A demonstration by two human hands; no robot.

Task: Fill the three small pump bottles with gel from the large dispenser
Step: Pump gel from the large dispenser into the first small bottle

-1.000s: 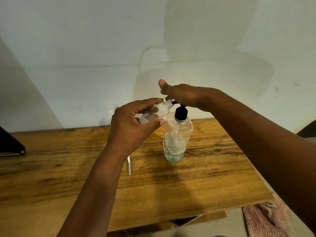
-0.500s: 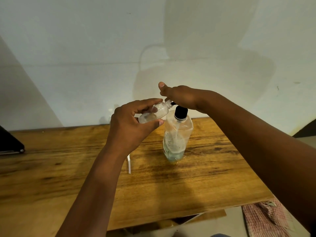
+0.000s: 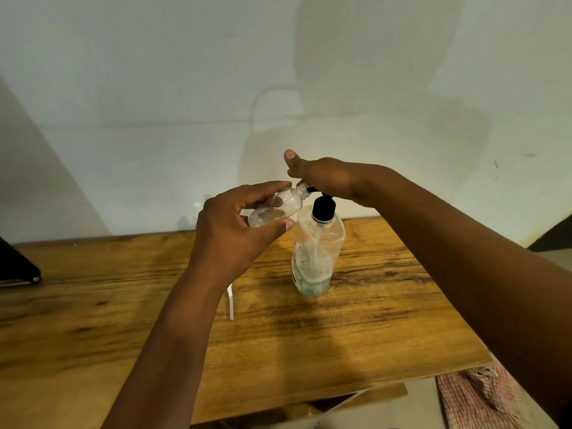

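A: What's the biggest thing in front of you?

B: Your wooden table [image 3: 356, 345], running from the left edge of view to a right corner near a checked cloth [image 3: 473, 397] that lies on the floor below that corner. A dark object [image 3: 15, 267] sits at the table's far left edge, cut off by the frame.

A: And where's the large dispenser [image 3: 315, 252]?

B: It stands upright toward the table's back edge, right of the middle. It's clear, dented in at the sides, with a little gel pooled at the bottom and a black pump collar on top.

A: What's your right hand [image 3: 325, 178] doing?

B: It rests on top of the pump head, fingers curled down over it, thumb sticking up. The black spout pokes out to the left from under your hand.

A: And your left hand [image 3: 229, 230]?

B: You hold a small bottle [image 3: 275, 210] pinched between thumb below and fingers above, lifted off the table and tilted on its side. Its open neck meets the spout tip. It looks partly filled with cloudy gel.

A: Anything smaller?

B: A thin white tube [image 3: 230, 305] lies on the table just beside your left wrist, near the middle. Something pale stands at the back edge behind your left hand, too blurred to name.
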